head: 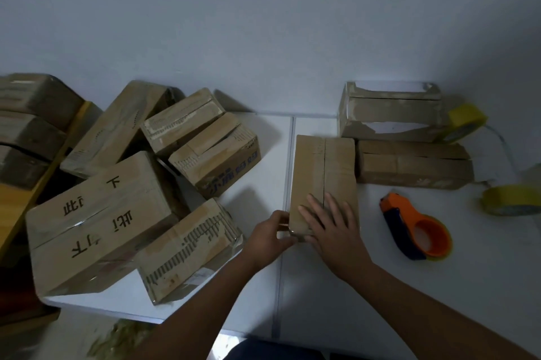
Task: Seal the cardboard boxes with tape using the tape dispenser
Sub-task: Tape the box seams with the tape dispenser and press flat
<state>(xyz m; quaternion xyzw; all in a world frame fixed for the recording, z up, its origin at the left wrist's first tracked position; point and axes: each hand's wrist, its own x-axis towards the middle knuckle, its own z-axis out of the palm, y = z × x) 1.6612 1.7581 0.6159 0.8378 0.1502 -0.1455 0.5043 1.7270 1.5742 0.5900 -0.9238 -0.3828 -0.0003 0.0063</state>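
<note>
Right hand (pixel 330 225) lies flat on box (pixel 323 172); left hand (pixel 270 235) pinches its corner, fingers partly hidden

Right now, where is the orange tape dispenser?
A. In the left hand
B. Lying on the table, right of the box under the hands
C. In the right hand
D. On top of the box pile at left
B. The tape dispenser lies untouched on the table, while the right hand rests flat on the box and the left hand holds its near corner.
</note>
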